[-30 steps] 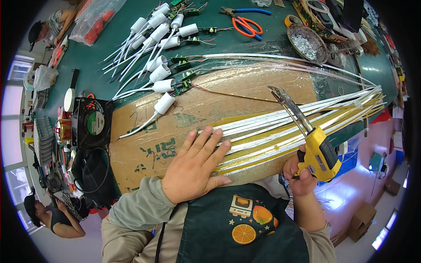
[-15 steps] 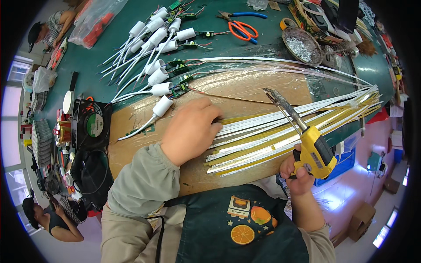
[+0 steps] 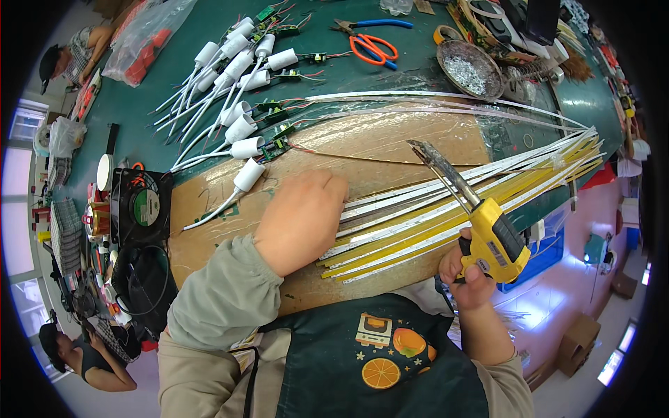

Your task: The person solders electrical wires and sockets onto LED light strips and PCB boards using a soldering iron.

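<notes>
My left hand (image 3: 300, 221) is closed, its fingertips curled under and hidden, at the left ends of a fan of white and yellow LED strips (image 3: 425, 226). What it pinches, if anything, cannot be made out. Wrapped round the handle of a yellow-and-black soldering gun (image 3: 496, 244) is my right hand (image 3: 470, 279); the tip points up and left above the strips. Just beyond my left hand lie a white lamp socket (image 3: 249, 175) with a white cable and a small green circuit board (image 3: 277, 148) with wires, one strip leading right from it.
Several more sockets with boards (image 3: 240, 64) lie at the far left. Pliers (image 3: 373, 45) and a round dish of metallic bits (image 3: 472, 73) are at the back. A black fan (image 3: 143, 207) and a black bag (image 3: 146, 282) sit left of the brown board (image 3: 209, 240). Two other people are at the left.
The whole view has shifted slightly. My left hand has turned a little, its fingers tucking further under near the strip ends. The soldering gun stays in my right hand over the strips.
</notes>
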The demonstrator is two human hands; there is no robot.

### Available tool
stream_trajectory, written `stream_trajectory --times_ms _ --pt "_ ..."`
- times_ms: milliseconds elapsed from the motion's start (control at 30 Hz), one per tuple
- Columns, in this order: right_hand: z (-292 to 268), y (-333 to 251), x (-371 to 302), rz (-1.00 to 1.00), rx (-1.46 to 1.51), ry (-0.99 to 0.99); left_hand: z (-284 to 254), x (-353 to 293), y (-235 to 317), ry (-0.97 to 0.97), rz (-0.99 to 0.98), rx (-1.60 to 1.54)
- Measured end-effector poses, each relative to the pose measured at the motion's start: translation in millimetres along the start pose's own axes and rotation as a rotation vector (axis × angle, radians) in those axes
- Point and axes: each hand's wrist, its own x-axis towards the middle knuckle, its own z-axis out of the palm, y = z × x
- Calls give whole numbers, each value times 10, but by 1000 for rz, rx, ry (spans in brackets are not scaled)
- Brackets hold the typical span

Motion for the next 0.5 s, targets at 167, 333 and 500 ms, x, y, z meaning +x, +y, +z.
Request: stream_trajectory --times_ms 167,333,500 --pt "-3 8 -2 -15 -17 10 -151 27 4 -122 -210 -292" --pt "17 6 8 -24 -18 17 -226 56 -70 -248 -272 -413" --pt "15 6 8 -20 -23 23 -246 56 -133 -309 -233 -513"
